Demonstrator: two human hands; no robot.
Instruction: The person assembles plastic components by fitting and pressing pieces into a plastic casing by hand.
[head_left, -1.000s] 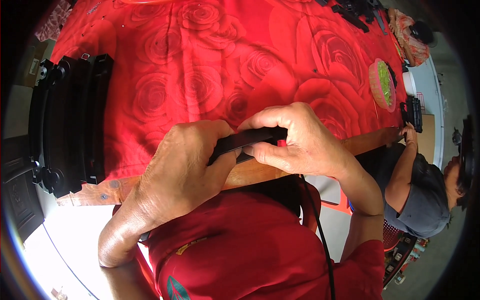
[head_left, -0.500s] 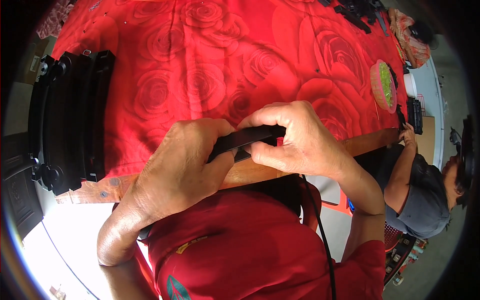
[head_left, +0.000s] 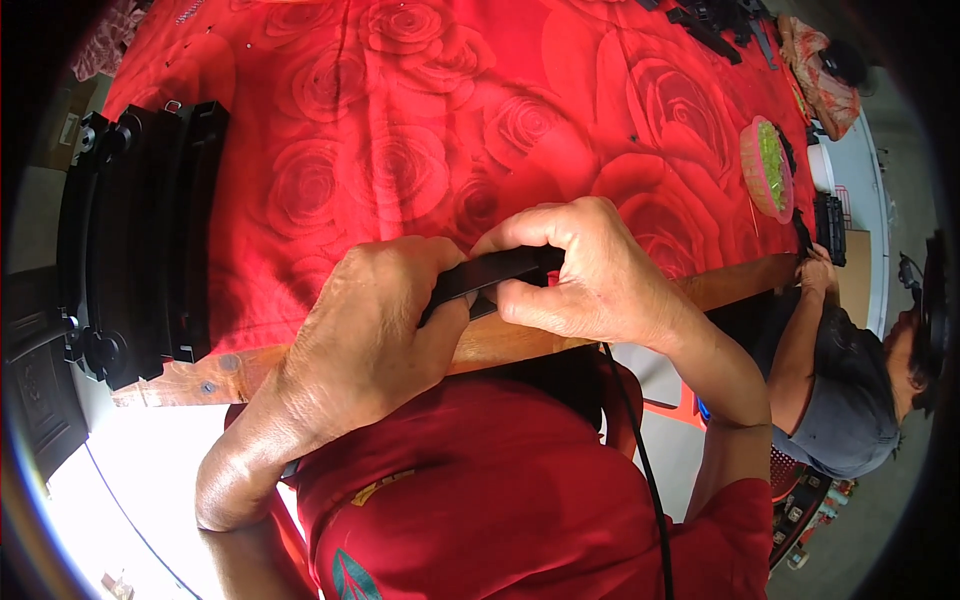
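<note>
A narrow black strip-shaped part (head_left: 492,270) is held between my two hands just above the table's front edge, tilted up toward the right. My left hand (head_left: 375,325) is closed round its left end, with the fingertips hidden behind it. My right hand (head_left: 585,275) pinches the other end between thumb and fingers. Whatever lies under the strip, between the fingers, is mostly hidden. Several long black plastic parts (head_left: 140,240) lie side by side on the table at the left.
A red rose-patterned cloth (head_left: 400,120) covers the wooden table (head_left: 500,342). At the right stands a pink basket (head_left: 750,165) with small yellow-green pieces. More black parts (head_left: 720,30) lie at the far right. A co-worker (head_left: 840,380) sits at the right, hands at the table edge.
Both hands have shifted very slightly, and the black strip tilts a little differently. The grip looks the same.
</note>
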